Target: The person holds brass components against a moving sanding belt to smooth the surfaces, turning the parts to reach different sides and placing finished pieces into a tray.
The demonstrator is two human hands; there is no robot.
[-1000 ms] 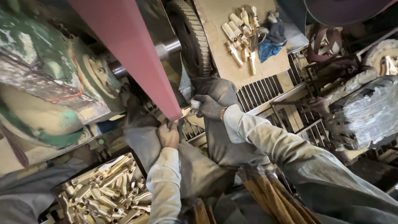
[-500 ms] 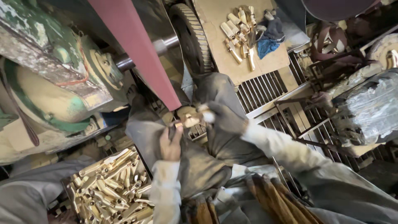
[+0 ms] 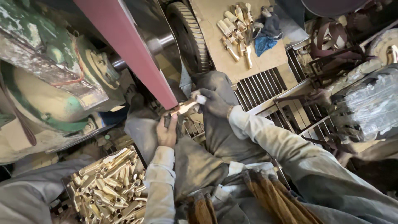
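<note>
Brass piece (image 3: pixel 185 108) now clamped in both left hand (image 3: pixel 167 132) and right hand (image 3: pixel 214 102), closer under red belt (image 3: pixel 132 45); dusty workshop.

I see my left hand (image 3: pixel 167 132) and gloved right hand (image 3: pixel 215 103) pressing a brass piece (image 3: pixel 185 108) against the red sanding belt (image 3: pixel 132 49), brass parts (image 3: pixel 107 186) heaped below

The small brass-coloured metal piece (image 3: pixel 185 108) shines glossy between both hands, pressed at the matt, rough dull-red abrasive belt (image 3: pixel 132 49). Near left, the heap of polished brass pieces (image 3: pixel 110 186) gleams. The big machine housing (image 3: pixel 45 83) is chipped green-painted metal, dusty. Far off, a flat brown cardboard sheet (image 3: pixel 215 58) looks matt, bearing a crumpled blue cloth (image 3: pixel 265 41). The sleeves are dusty pale cloth.
</note>
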